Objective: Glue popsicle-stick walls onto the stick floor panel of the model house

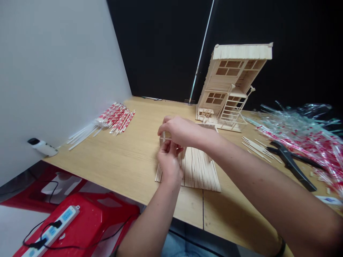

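Note:
A half-built model made of thin wooden sticks lies in front of me, with a slatted stick base (199, 171) and low walls partly behind my hands. At its left side stands a small stick frame (162, 138). My right hand (182, 132) reaches over this frame from above, its fingers curled round the top. Just below, my left hand (169, 159) has its fingertips pinched together close against the frame. Whatever sits between the left fingertips is hidden.
A finished two-storey stick house (225, 85) stands at the back. Wrapped chopsticks (118, 117) lie left. To the right are loose sticks (258, 149), black-handled cutters (292, 164) and crumpled plastic wrappers (302, 128). A white device (43, 147) sits at the left edge; a power strip (53, 232) rests on a red stool (88, 221).

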The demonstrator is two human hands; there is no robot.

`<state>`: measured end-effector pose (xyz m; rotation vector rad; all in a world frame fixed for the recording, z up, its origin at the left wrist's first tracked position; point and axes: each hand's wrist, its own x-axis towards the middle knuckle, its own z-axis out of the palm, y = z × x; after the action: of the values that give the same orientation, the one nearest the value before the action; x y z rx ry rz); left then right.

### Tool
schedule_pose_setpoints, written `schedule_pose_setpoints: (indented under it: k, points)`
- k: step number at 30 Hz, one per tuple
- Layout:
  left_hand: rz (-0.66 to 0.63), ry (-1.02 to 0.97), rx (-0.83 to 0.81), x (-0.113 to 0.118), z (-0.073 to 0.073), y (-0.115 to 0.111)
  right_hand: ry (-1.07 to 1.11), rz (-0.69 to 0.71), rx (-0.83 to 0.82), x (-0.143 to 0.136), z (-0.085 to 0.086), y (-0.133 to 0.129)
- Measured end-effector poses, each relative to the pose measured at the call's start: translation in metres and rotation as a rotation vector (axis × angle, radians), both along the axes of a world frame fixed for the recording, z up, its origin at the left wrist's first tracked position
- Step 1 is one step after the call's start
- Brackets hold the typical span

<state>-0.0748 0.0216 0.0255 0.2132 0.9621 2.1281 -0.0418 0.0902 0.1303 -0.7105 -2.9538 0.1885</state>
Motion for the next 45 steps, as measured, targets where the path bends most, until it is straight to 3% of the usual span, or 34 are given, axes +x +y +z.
schedule_pose_setpoints:
  k: [15,45]
  points:
    - [-0.024,0.015,-0.004,-0.0005,-0.0022,0.0011,-0.003,-0.035,-0.017,0.0018,-0.0014,0.0023]
    - [-0.078,0.054,0.050,-0.0031,-0.0034,0.0034,0.048,0.033,-0.021,0.0033,-0.0072,0.0044]
